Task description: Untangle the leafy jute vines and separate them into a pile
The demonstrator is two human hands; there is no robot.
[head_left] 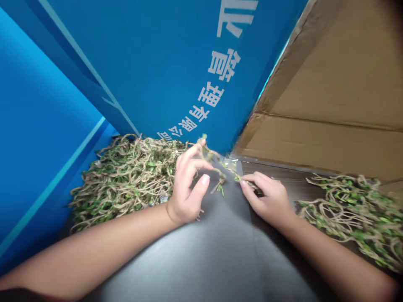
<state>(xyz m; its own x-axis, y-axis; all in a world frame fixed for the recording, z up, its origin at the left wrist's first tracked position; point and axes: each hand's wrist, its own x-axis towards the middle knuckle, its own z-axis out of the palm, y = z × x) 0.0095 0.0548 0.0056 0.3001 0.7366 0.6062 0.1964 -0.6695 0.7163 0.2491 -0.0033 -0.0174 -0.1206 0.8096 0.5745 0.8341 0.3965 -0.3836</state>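
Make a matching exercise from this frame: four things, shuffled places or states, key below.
Things
1. Right hand
2. White characters
3. Cardboard
4. Left leafy twine pile

Places or states
A. Upper right of the view
B. Beside the left hand
C. Thumb and finger on a leafy strand
D. On a blue panel

Pairs: 1-C, 2-D, 3-A, 4-B

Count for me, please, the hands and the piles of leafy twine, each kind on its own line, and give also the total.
Hands: 2
Piles of leafy twine: 2
Total: 4
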